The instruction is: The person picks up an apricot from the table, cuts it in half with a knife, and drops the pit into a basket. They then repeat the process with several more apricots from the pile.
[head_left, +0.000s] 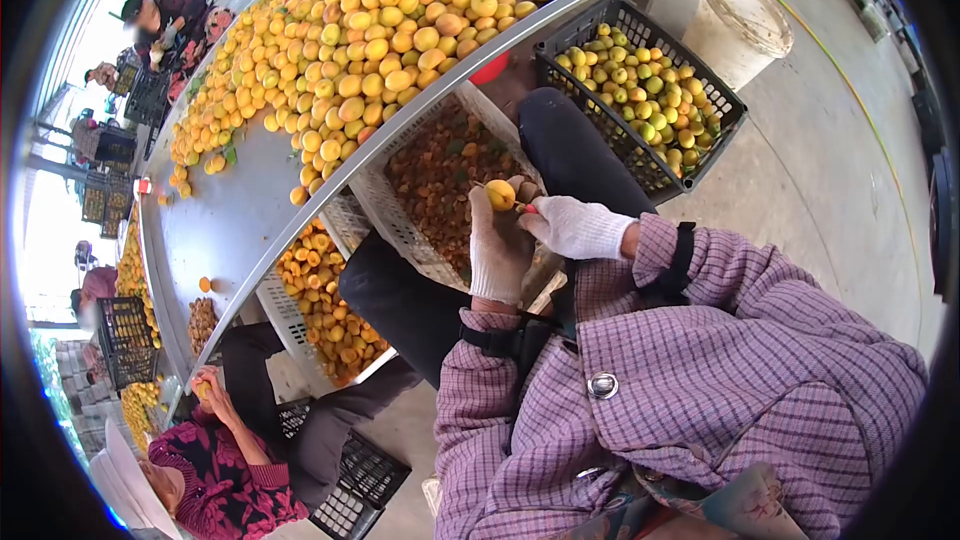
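My gloved left hand (pixel 500 252) has its fingers closed around a yellow apricot (pixel 500 194), held up between my knees. Close against the fruit, my gloved right hand (pixel 583 228) grips a small red-handled tool (pixel 532 208); most of it is hidden by the glove. Beneath both hands stands a white crate (pixel 368 190) full of brown pits and scraps. Beside it, another white crate (pixel 283 325) holds orange apricot halves.
A metal table (pixel 225 225) carries a large heap of apricots (pixel 390 30). By my right knee sits a black crate (pixel 735 120) of greenish apricots, near a white bucket (pixel 738 25). A co-worker (pixel 215 470) in a pale hat sits at lower left. Other people (pixel 170 15) work beyond the table.
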A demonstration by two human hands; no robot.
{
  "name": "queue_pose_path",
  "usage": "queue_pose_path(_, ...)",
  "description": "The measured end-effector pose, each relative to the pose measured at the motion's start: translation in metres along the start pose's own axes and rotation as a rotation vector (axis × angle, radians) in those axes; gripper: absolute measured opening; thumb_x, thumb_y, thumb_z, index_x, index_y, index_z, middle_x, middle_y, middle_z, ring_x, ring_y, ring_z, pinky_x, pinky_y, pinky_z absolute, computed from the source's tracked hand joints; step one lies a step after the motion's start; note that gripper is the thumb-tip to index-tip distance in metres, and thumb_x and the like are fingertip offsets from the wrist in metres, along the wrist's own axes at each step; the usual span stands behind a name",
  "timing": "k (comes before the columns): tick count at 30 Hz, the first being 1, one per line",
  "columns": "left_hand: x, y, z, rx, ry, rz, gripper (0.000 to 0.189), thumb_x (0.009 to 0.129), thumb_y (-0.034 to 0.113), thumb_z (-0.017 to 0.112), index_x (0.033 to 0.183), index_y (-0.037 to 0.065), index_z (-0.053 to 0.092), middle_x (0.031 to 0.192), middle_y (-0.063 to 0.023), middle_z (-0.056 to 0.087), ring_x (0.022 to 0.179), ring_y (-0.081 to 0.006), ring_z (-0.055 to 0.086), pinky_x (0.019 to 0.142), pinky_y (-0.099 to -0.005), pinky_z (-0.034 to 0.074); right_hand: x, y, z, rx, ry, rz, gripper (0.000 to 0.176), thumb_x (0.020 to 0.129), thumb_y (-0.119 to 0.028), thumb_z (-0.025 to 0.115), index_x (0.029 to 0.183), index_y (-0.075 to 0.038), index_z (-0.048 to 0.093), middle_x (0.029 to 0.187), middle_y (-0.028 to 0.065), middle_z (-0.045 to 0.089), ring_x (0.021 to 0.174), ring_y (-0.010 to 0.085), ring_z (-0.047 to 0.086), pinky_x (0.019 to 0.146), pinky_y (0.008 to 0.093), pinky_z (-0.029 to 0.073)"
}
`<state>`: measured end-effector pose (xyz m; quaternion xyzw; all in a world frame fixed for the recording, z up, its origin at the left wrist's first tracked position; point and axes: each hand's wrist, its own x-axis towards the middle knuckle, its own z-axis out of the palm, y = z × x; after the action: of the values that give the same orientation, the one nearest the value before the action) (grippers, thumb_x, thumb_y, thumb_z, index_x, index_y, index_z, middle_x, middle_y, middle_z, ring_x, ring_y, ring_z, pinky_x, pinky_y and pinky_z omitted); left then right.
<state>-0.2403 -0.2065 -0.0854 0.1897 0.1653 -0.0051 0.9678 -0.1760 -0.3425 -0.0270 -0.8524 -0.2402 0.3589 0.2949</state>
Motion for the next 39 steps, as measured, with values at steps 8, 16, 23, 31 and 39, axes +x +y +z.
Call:
queue_pose_path(8, 0.008, 0.005, -0.008, 0.013, -0.026, 0.107, 0.048, 0.105, 0.043, 0.056, 0.133, 0.004, 0.056, 0.108, -0.0086, 0.067, 0.107, -0.0254, 0.063, 0.101, -0.0411, 0.048, -0.001, 0.016, 0.009, 0.063, 0.043, -0.051, 0.040, 0.106, -0.037, 0.049, 0.110, 0.002, 0.061, 0.087, 0.0234, 0.069, 0.088, 0.0390, 0.070, 0.076, 0.0459, 0.053)
queue_pose_path(16, 0.008, 0.002, 0.004, -0.229, 0.086, -0.061, 0.064, 0.105, 0.061, 0.043, 0.123, 0.001, 0.060, 0.107, -0.0101, 0.067, 0.107, -0.0273, 0.062, 0.104, -0.0433, 0.047, 0.022, -0.004, 0.010, -0.038, 0.008, 0.009, 0.045, 0.103, -0.040, 0.048, 0.109, 0.002, 0.063, 0.100, 0.0294, 0.069, 0.100, 0.0461, 0.067, 0.084, 0.0516, 0.053)
queue_pose_path(23, 0.018, 0.014, -0.009, -0.303, 0.218, 0.106, 0.046, 0.103, 0.051, 0.056, 0.111, 0.006, 0.065, 0.101, -0.0085, 0.071, 0.097, -0.0272, 0.067, 0.096, -0.0431, 0.053, 0.027, -0.026, 0.010, -0.165, 0.032, 0.121, 0.035, 0.102, -0.036, 0.052, 0.108, -0.002, 0.059, 0.095, 0.0294, 0.069, 0.095, 0.0499, 0.066, 0.079, 0.0552, 0.052)
queue_pose_path(31, -0.004, 0.173, -0.027, 0.242, 0.322, 0.829, 0.037, 0.105, 0.037, 0.059, 0.118, 0.002, 0.061, 0.101, -0.0059, 0.065, 0.093, -0.0172, 0.062, 0.089, -0.0337, 0.052, 0.019, -0.015, -0.005, -0.114, 0.041, -0.121, 0.022, 0.099, -0.025, 0.059, 0.108, -0.005, 0.058, 0.086, 0.0273, 0.068, 0.087, 0.0501, 0.067, 0.071, 0.0514, 0.052)
queue_pose_path(39, -0.047, 0.423, -0.160, 2.111, 1.206, 0.663, 0.039, 0.085, 0.025, 0.069, 0.122, 0.012, 0.068, 0.108, -0.0193, 0.071, 0.107, -0.0387, 0.067, 0.095, -0.0466, 0.052, 0.041, -0.010, -0.031, 0.034, 0.349, -0.239, 0.019, 0.102, -0.024, 0.060, 0.100, -0.005, 0.057, 0.072, 0.0192, 0.060, 0.070, 0.0426, 0.063, 0.062, 0.0410, 0.048)
